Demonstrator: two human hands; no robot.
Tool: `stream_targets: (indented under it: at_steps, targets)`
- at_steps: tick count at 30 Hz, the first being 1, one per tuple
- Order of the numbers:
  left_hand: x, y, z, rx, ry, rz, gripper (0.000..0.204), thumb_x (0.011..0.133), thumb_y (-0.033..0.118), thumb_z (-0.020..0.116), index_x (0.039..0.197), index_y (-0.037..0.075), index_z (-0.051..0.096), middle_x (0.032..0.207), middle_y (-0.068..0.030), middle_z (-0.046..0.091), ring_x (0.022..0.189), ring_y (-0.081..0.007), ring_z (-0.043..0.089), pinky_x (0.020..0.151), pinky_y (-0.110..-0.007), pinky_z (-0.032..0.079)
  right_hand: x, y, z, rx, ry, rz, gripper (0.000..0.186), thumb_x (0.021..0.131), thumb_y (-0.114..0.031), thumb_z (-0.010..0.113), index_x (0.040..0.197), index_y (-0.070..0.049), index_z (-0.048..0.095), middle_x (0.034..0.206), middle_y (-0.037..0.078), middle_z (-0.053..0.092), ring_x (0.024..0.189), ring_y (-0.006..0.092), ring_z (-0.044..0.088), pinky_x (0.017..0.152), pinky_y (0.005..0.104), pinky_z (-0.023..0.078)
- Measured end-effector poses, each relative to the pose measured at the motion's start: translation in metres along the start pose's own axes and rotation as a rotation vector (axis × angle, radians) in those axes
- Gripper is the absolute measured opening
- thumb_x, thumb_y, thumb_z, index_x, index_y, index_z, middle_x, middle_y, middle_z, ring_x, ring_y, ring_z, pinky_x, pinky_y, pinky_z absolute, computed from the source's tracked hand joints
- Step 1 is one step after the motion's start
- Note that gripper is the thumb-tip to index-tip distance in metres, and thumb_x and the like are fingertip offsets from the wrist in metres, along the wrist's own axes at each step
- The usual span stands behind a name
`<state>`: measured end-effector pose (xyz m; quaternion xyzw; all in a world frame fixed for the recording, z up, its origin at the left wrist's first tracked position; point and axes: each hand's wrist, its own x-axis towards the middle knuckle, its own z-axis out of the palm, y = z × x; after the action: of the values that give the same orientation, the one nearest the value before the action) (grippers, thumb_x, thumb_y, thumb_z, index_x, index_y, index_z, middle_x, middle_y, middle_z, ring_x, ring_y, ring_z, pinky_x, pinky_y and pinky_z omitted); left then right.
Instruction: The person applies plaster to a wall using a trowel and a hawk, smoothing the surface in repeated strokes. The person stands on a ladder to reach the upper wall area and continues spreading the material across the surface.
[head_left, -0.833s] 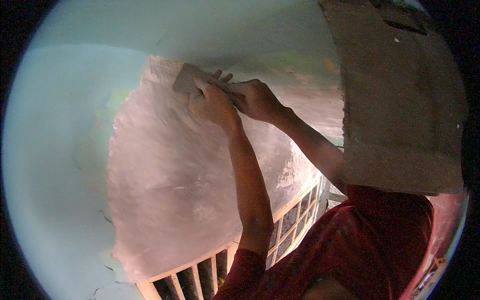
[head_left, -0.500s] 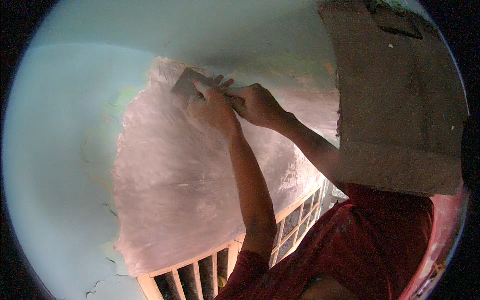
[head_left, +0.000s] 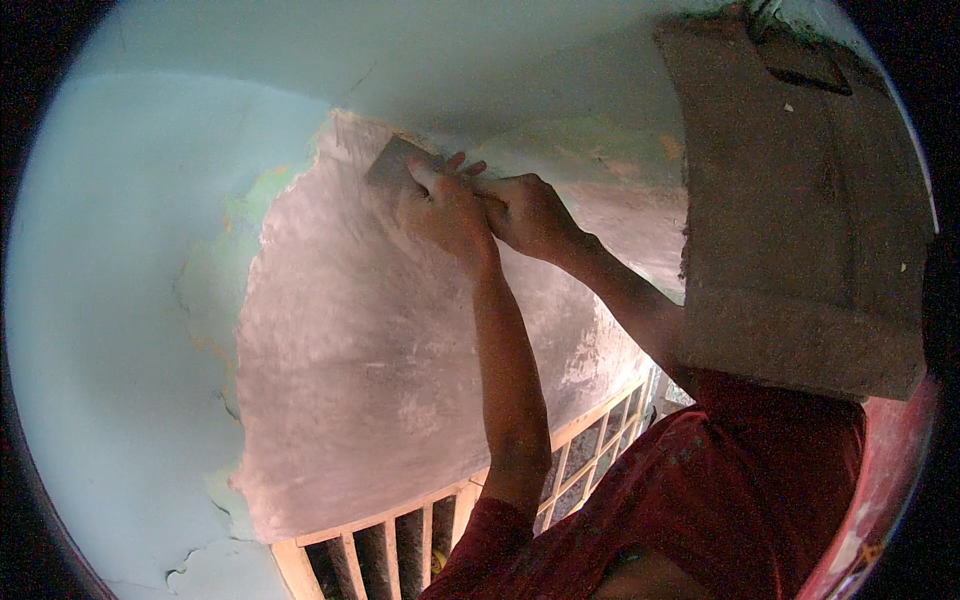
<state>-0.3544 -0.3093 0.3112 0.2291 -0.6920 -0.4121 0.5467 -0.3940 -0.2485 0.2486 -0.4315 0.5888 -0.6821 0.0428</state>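
A flat dark scraper blade (head_left: 396,161) lies against the pinkish plastered patch (head_left: 350,330), close to its upper edge. My right hand (head_left: 535,212) is closed around the handle end, most of which the fingers cover. My left hand (head_left: 448,212) grips the tool just beside it, thumb along the blade and a couple of fingertips sticking out beyond. Both arms reach up from below and from the right. Smooth, swirled plaster surrounds the blade, and pale blue-green painted wall (head_left: 130,300) borders the patch on the left and above.
A large grey-brown sheet with a ragged edge (head_left: 790,220) fills the upper right, next to my right arm. Below the plaster runs a pale railing or lattice frame (head_left: 350,560), with dark gaps between its bars. Cracks (head_left: 185,568) mark the painted wall at lower left.
In the picture, both hands and the scraper sit slightly farther right, but the wall has shifted the same way with the view. The grip looks the same.
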Motion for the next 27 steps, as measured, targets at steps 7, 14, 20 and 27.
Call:
stream_targets:
  at_steps: [7,14,20,27]
  targets:
    - [-0.001,0.009,0.003,-0.034,0.091,-0.005,0.035,0.099,0.016,0.045,0.097,-0.018,0.057,0.079,-0.0242,0.067,0.058,-0.0291,0.069,0.047,-0.034,0.056,0.001,-0.013,-0.005,-0.027,-0.005,-0.018,0.028,0.087,-0.019,0.064,0.112,-0.006,0.067,0.082,0.022,0.067,0.071,0.0371,0.067,0.062,0.0423,0.051]
    - [0.0,0.01,0.01,0.009,0.125,-0.106,0.036,0.099,0.015,0.045,0.093,-0.018,0.059,0.076,-0.0241,0.067,0.054,-0.0287,0.068,0.045,-0.034,0.054,0.004,0.003,0.0,-0.007,-0.011,-0.03,0.028,0.088,-0.017,0.063,0.115,-0.008,0.066,0.083,0.022,0.067,0.071,0.0372,0.067,0.062,0.0418,0.051]
    - [0.002,0.005,0.008,-0.016,0.11,-0.036,0.036,0.099,0.015,0.045,0.094,-0.019,0.057,0.075,-0.0235,0.066,0.057,-0.0285,0.069,0.045,-0.035,0.056,0.005,0.0,-0.004,-0.06,-0.032,-0.031,0.029,0.088,-0.015,0.063,0.115,-0.006,0.066,0.082,0.022,0.067,0.071,0.0378,0.066,0.062,0.0409,0.051]
    - [0.005,-0.008,0.012,-0.124,0.131,-0.021,0.034,0.099,0.014,0.044,0.097,-0.018,0.055,0.083,-0.0227,0.064,0.064,-0.0286,0.07,0.049,-0.035,0.061,0.009,0.008,-0.007,-0.033,-0.078,-0.011,0.03,0.088,-0.029,0.059,0.113,-0.015,0.067,0.084,0.021,0.067,0.077,0.0401,0.065,0.07,0.0487,0.053]
